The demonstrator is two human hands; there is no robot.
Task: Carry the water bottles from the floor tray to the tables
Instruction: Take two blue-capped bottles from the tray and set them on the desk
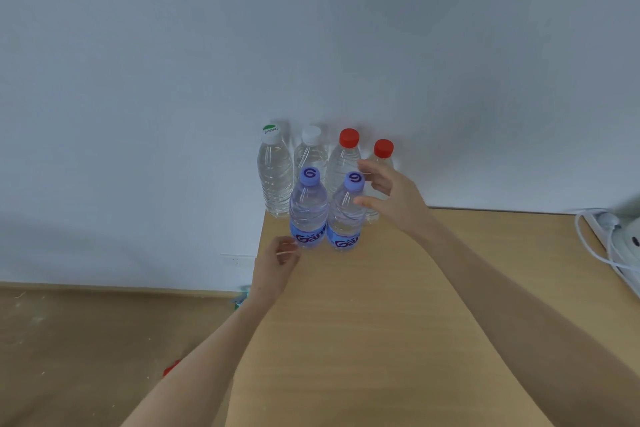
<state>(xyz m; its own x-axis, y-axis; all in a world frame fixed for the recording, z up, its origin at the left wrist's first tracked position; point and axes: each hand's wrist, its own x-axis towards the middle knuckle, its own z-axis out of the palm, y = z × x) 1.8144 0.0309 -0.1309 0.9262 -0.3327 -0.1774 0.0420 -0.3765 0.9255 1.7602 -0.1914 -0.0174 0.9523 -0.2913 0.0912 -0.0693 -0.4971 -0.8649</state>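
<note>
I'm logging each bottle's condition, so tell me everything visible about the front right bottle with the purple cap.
The front right bottle is clear ribbed plastic, full of water by the look of it, with a purple cap bearing a darker swirl and a blue label round its base. It stands upright on the wooden table near the back left corner, close beside its twin, in front of a red-capped bottle. The right hand is open around its shoulder; whether it touches is unclear.

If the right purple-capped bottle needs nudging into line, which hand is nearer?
Right. The right hand hovers open beside that bottle; the left hand sits lower, by the other purple-capped bottle.
</note>
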